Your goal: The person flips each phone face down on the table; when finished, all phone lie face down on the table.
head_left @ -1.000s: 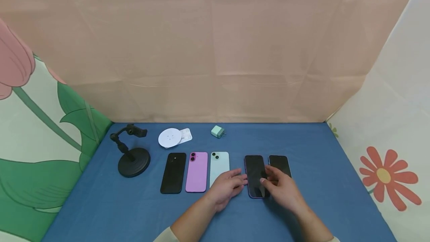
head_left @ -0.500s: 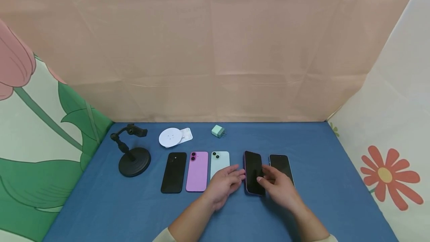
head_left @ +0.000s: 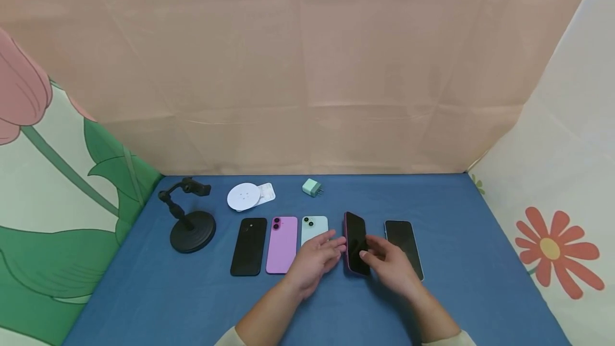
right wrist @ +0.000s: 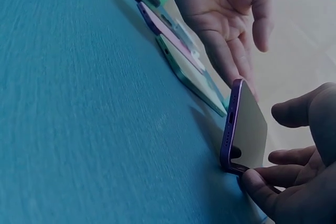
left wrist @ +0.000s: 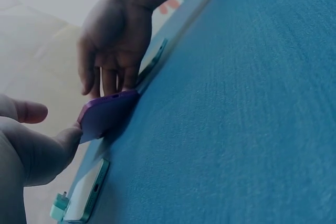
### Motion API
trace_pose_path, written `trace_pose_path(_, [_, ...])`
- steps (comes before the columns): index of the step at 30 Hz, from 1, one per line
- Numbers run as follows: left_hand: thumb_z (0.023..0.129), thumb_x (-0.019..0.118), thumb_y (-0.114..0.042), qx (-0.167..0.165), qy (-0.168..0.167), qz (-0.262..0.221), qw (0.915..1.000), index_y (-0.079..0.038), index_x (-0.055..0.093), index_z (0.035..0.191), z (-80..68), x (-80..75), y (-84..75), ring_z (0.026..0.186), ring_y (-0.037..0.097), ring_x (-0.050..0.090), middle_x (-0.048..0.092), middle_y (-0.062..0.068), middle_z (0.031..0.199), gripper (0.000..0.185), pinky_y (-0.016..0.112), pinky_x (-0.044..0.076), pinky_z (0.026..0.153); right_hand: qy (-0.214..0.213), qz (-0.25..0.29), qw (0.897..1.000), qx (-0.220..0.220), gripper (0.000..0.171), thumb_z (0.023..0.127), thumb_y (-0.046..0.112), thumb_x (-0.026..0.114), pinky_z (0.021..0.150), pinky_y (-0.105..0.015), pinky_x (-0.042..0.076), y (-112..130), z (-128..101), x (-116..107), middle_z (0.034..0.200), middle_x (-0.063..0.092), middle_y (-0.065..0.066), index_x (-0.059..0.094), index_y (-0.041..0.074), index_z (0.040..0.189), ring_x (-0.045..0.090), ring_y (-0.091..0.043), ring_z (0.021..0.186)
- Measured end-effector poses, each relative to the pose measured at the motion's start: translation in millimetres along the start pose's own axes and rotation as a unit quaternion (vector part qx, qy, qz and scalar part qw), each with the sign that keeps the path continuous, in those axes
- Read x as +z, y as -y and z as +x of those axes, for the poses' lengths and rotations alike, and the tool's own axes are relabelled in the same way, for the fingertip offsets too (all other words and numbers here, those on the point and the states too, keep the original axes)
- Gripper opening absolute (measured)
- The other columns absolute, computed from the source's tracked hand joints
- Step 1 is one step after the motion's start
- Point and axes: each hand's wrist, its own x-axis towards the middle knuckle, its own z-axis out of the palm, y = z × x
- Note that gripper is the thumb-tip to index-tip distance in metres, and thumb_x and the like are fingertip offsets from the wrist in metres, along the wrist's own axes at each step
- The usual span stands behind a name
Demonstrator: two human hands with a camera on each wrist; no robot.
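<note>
Fingers (head_left: pixel 363 254) of R hand (head_left: pixel 390 267) tilt slim glossy purple phone (head_left: pixel 356 243).

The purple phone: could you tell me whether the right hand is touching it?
Touching. The right wrist view shows the right hand's fingertips against the bottom edge of the purple phone, tilted up on its side.
</note>
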Motion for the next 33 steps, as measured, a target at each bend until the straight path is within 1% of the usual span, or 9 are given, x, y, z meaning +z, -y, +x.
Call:
trace_pose_path(7, [0.102, 0.056, -0.003, 0.02, 0.007, 0.001, 0.9998, 0.005, 0.03, 0.159, -1.9, -3.3, -3.1, 0.137, 0.03, 0.055, 0.055, 0.019, 0.15, 0.064, 0.044, 0.041, 0.115, 0.002, 0.011, 1.0, 0.002, 0.053, 0.1, 0.028, 0.07, 0.102, -0.053, 0.052, 2.1, 4.4, 10.9, 0.138, 0.065, -0.017, 0.059, 0.0, 0.143, 0.066, -0.032, 0.121])
trace_pose_path(11, [0.102, 0.055, -0.003, 0.021, 0.013, -0.002, 0.9997, 0.005, 0.029, 0.16, -2.9, -3.3, -5.9, 0.137, 0.03, 0.055, 0.055, 0.019, 0.15, 0.063, 0.043, 0.041, 0.114, 0.009, 0.037, 0.999, 0.004, 0.057, 0.1, 0.034, 0.07, 0.105, -0.054, 0.051, 4.5, 4.3, 16.1, 0.138, 0.065, -0.018, 0.057, 0.0, 0.144, 0.064, -0.033, 0.125])
trace_pose_path(16, [0.103, 0.054, -0.004, 0.023, 0.018, -0.003, 0.9996, 0.004, 0.029, 0.16, -4.6, -2.5, -9.6, 0.138, 0.03, 0.055, 0.055, 0.018, 0.151, 0.063, 0.044, 0.041, 0.114, 0.015, 0.067, 0.998, -0.002, 0.063, 0.098, 0.038, 0.073, 0.104, -0.053, 0.051, 6.9, 3.3, 20.5, 0.138, 0.064, -0.019, 0.057, -0.001, 0.144, 0.063, -0.034, 0.126])
trace_pose_path(20, [0.103, 0.055, -0.004, 0.026, 0.023, -0.002, 0.9994, 0.003, 0.029, 0.16, -5.4, -1.7, -11.4, 0.138, 0.03, 0.055, 0.055, 0.018, 0.151, 0.063, 0.046, 0.039, 0.115, 0.02, 0.077, 0.997, -0.012, 0.062, 0.098, 0.036, 0.073, 0.104, -0.053, 0.052, 8.3, 3.6, 23.2, 0.138, 0.065, -0.018, 0.058, -0.002, 0.143, 0.063, -0.034, 0.126])
trace_pose_path(23, [0.103, 0.055, -0.003, 0.029, 0.026, 0.001, 0.9993, 0.004, 0.029, 0.16, -5.7, -1.2, -12.3, 0.138, 0.03, 0.055, 0.055, 0.018, 0.151, 0.063, 0.046, 0.039, 0.115, 0.026, 0.091, 0.995, -0.014, 0.058, 0.098, 0.033, 0.073, 0.106, -0.054, 0.05, 9.5, 3.6, 24.9, 0.138, 0.065, -0.017, 0.058, -0.001, 0.143, 0.062, -0.035, 0.128])
trace_pose_path(27, [0.102, 0.055, -0.003, 0.03, 0.027, -0.001, 0.9992, 0.005, 0.029, 0.16, -5.9, -1.2, -13.0, 0.138, 0.03, 0.055, 0.055, 0.018, 0.151, 0.063, 0.046, 0.039, 0.115, 0.034, 0.111, 0.993, -0.007, 0.056, 0.098, 0.032, 0.073, 0.108, -0.055, 0.048, 10.9, 3.6, 26.7, 0.14, 0.064, -0.016, 0.059, 0.0, 0.143, 0.06, -0.035, 0.131])
trace_pose_path(33, [0.103, 0.055, -0.003, 0.03, 0.034, -0.009, 0.9989, 0.004, 0.029, 0.16, -5.6, -1.4, -13.5, 0.138, 0.029, 0.055, 0.054, 0.018, 0.151, 0.063, 0.045, 0.04, 0.114, 0.031, 0.11, 0.993, 0.004, 0.056, 0.099, 0.035, 0.071, 0.107, -0.053, 0.05, 9.0, 5.0, 27.4, 0.139, 0.065, -0.014, 0.059, 0.003, 0.143, 0.062, -0.031, 0.128])
